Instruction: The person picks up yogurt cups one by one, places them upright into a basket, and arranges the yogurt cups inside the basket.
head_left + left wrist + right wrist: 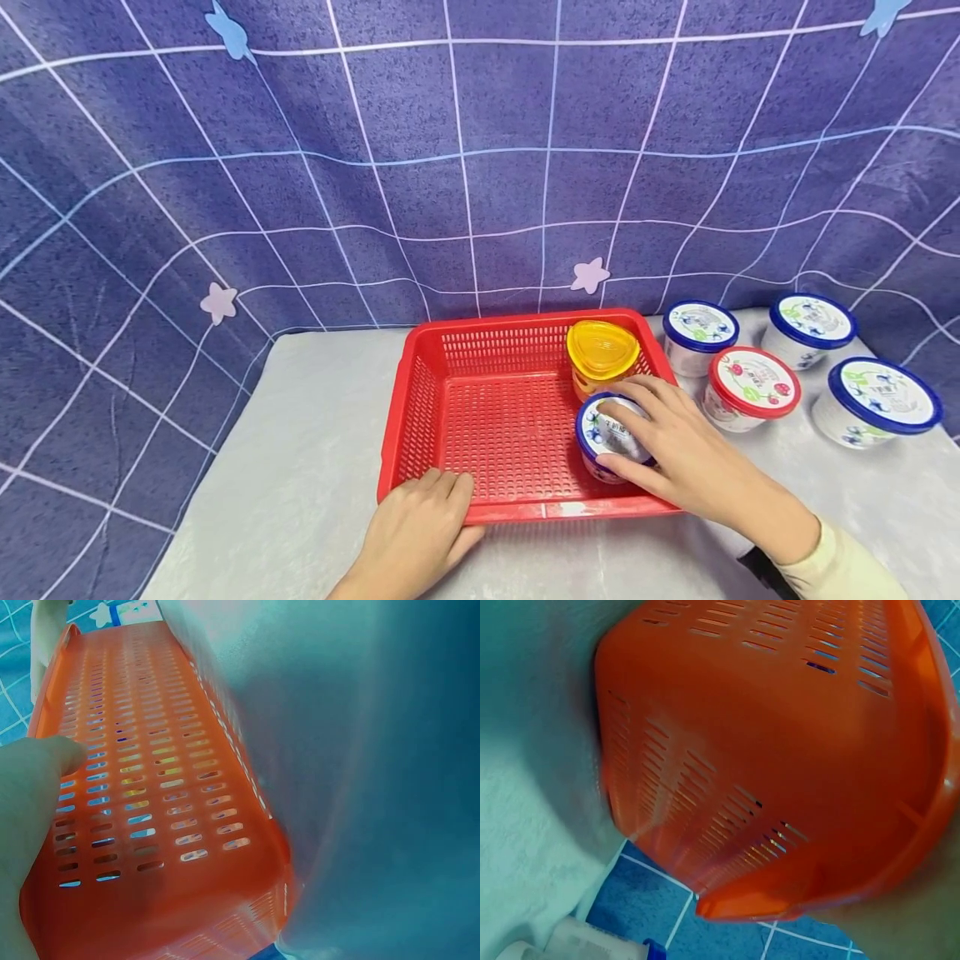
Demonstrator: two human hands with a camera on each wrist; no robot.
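A red plastic basket (510, 433) with slotted walls sits on the table. My left hand (420, 521) grips its front rim near the left corner, fingers over the edge; the thumb (71, 756) lies against the outer wall in the left wrist view. Inside the basket, at the front right, my right hand (678, 442) holds a blue-lidded tub (600, 427) by its top, partly covering the lid. Just behind that tub stands a yellow-lidded container (602, 348), also in the basket. In the right wrist view the basket wall (757, 742) hides the fingers.
To the right of the basket stand a red-lidded tub (752, 387) and three blue-lidded tubs, one (700, 333) close to the rim, one (810, 325) at the back and one (876, 400) farthest right. A purple-blue grid-patterned cloth (495, 192) hangs behind the grey table (300, 458).
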